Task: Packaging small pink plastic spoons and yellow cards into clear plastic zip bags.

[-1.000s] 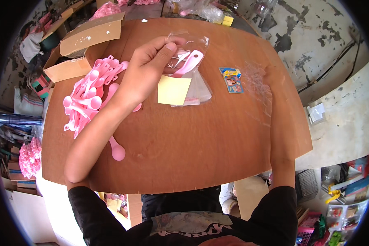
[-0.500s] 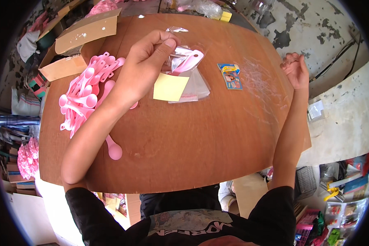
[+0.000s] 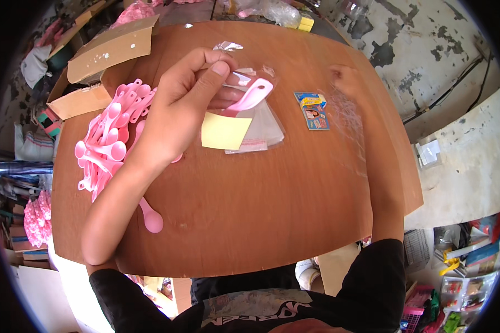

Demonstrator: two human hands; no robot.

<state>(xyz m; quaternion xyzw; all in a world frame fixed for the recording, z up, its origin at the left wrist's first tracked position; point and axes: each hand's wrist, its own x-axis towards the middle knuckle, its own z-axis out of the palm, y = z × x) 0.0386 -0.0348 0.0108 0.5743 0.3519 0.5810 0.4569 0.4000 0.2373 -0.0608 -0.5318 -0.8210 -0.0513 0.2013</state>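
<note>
Brown table: filled most of the view, its edges bowed by the lens.
Peeling wall: rose beyond the table on the right, pale with dark patches.
Cardboard box: stood at the table's far left, one flap raised.
Left hand: was over the middle of the far half, thumb and forefinger pinched together on clear film, no gap showing between their tips; other fingers curled behind, partly seen through the plastic.
Pink spoon pile: lay heaped in front of the box, left of the raised forearm.
Right hand: was out at the table's far right, smeared by motion; how far its fingers were open, and whether they held or touched anything, could not be told.
Clear bags: lay stacked on the table, partly behind the held things.
Yellow paper: hung below the pinching fingers, overlapping the stack in view.
Clear bag: was in the pinch, creased and shiny.
Pink spoon: showed its holed handle slanting up rightward at the film; whether inside it was unclear.
Picture card: lay flat between the stack and the right forearm, mostly blue.
Loose spoon: lay nearer the body, partly hidden by the left forearm.
</note>
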